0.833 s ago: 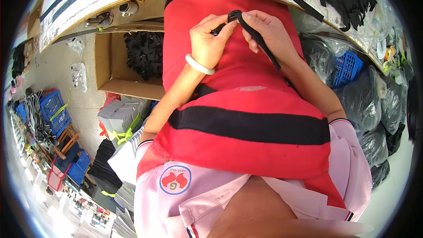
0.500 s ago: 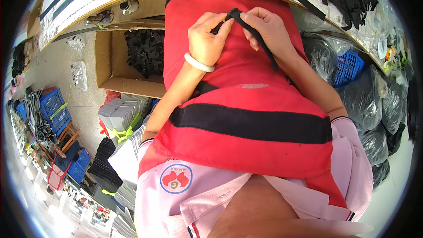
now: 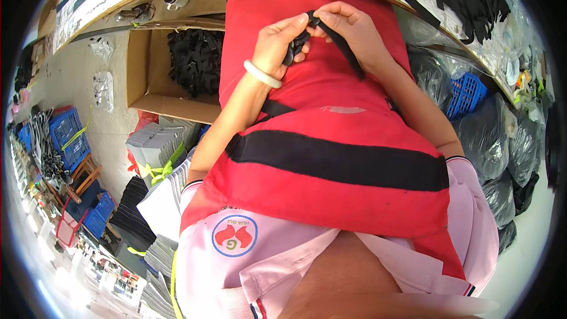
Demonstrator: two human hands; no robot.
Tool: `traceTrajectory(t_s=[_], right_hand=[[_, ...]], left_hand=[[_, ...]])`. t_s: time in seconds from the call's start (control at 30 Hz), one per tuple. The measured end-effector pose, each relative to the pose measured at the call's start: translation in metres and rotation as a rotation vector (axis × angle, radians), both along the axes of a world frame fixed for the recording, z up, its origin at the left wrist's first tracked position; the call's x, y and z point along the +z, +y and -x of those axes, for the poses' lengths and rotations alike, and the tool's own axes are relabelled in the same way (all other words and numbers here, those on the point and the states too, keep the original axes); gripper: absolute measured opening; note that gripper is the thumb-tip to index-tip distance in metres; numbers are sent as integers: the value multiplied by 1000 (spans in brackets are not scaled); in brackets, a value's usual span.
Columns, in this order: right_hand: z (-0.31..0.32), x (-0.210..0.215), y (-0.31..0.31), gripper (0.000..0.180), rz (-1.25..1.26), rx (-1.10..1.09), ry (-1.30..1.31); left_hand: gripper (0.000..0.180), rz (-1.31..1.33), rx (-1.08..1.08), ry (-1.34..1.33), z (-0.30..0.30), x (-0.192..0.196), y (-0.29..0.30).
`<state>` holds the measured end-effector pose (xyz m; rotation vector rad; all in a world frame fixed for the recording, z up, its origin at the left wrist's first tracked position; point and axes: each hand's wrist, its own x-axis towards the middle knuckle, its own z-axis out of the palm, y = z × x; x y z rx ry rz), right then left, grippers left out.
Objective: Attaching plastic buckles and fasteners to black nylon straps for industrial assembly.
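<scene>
Where both hands pinch it, the black strap (image 3: 331, 35) bunches.

Both hands meet over the apron (image 3: 331, 159), the left hand (image 3: 282, 44) beside the right hand (image 3: 348, 29), a strap (image 3: 339, 44) between them. A cardboard box (image 3: 147, 82) sits left, holding straps.

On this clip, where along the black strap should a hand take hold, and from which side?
Judging by its pose, take the black strap on the free length slanting down over the red apron, just below the right hand. Pinch its flat faces from the right; the left hand already bunches its upper end.
</scene>
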<state>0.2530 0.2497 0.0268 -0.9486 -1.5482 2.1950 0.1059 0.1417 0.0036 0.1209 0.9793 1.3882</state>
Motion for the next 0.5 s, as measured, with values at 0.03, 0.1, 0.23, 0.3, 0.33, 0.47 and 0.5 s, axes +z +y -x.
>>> traceTrajectory(t_s=[0.03,0.1,0.23,0.3,0.33,0.47,0.5], right_hand=[[1,-2,-4,21,-77,-13,-8],[2,-5,-5,20,-155,28,16],[3,2,-8,24,-280,28,28],[2,3,-7,24,-270,51,-42],[2,2,-6,24,-220,76,-73],[-2,-10,-4,17,-539,52,-71],[-3,-11,-4,17,-540,51,-75]], left_hand=[[23,21,-30,-121,1,-1,1],[26,38,-29,-176,4,-10,2],[24,-71,-19,-587,3,-21,-3],[24,-64,-26,-562,0,-20,-4],[24,-53,12,-418,-1,-14,-5],[23,7,118,-19,-8,-4,-3],[23,7,116,-22,-9,-1,-2]])
